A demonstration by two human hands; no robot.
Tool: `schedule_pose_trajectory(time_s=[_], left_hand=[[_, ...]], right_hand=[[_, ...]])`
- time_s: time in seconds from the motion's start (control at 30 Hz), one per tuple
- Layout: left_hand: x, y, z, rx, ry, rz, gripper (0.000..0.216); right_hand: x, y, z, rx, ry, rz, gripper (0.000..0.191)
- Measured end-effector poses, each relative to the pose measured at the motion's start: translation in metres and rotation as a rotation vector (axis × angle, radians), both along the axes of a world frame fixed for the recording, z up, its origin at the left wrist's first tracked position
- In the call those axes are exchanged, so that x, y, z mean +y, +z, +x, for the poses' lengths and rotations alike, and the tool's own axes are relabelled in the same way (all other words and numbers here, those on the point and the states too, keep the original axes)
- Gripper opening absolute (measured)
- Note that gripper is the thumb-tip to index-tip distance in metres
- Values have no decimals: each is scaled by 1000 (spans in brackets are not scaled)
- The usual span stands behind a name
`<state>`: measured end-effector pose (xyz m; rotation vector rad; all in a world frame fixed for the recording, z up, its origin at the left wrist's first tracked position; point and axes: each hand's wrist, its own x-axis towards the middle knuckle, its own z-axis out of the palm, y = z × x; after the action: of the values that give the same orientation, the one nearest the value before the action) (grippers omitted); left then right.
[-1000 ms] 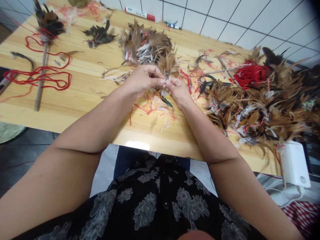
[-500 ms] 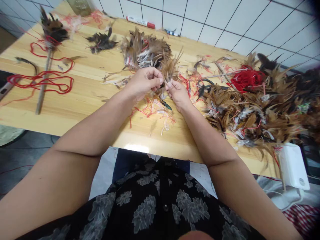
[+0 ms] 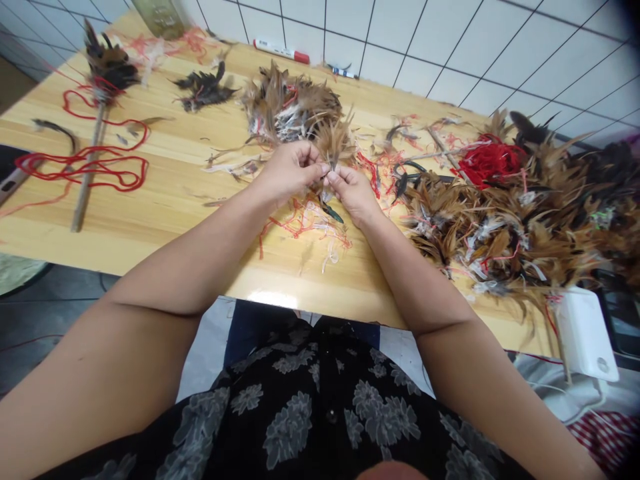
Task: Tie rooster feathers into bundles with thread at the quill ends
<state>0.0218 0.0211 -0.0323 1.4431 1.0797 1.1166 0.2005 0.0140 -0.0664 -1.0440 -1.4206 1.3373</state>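
Note:
A small bunch of brown feathers (image 3: pixel 334 141) stands upright between my hands, its pale quill ends pinched at the fingertips. My left hand (image 3: pixel 295 170) is closed, thumb and forefinger on the bunch's base. From the other side my right hand (image 3: pixel 353 192) pinches the same base, its fingertips nearly touching the left ones. Just behind lies a larger pile of brown feathers (image 3: pixel 295 107) with white quill ends. Beneath the hands are scraps of red and white string (image 3: pixel 305 220) and a dark green feather (image 3: pixel 332 213).
At right spreads a big heap of brown feathers (image 3: pixel 490 220) with a red string bundle (image 3: pixel 493 160) and scissors (image 3: pixel 410 170). A feather-topped stick (image 3: pixel 89 173) with loose red cord (image 3: pixel 133 163) lies left. Dark feathers (image 3: pixel 205 88), a red-capped marker (image 3: pixel 280 51) and a white charger (image 3: pixel 585 333) are on the table.
My left hand's fingertips have come in against the base of the feather bunch, closer to my right hand's. The bunch has shifted slightly left and down.

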Motion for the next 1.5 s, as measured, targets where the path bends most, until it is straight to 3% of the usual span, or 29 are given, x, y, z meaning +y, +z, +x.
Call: schedule_pose_trajectory(time_s=[0.33, 0.63, 0.87, 1.03, 1.23, 1.5], left_hand=[[-1, -1, -3, -32, -69, -66, 33], [2, -6, -4, -62, -57, -96, 34], [5, -10, -6, -173, -120, -141, 35], [7, -12, -8, -219, -174, -157, 47], [7, -14, -8, -221, -257, -132, 63], [5, -9, -6, -155, -211, -106, 50]], right_hand=[[6, -9, 0, 7, 4, 66, 58], [7, -21, -3, -204, -19, 183, 41], [8, -23, -1, -190, 36, 215, 46], [5, -15, -1, -120, 83, 150, 57], [-5, 4, -5, -115, 46, 12, 53], [-13, 21, -5, -65, 49, 35, 54]])
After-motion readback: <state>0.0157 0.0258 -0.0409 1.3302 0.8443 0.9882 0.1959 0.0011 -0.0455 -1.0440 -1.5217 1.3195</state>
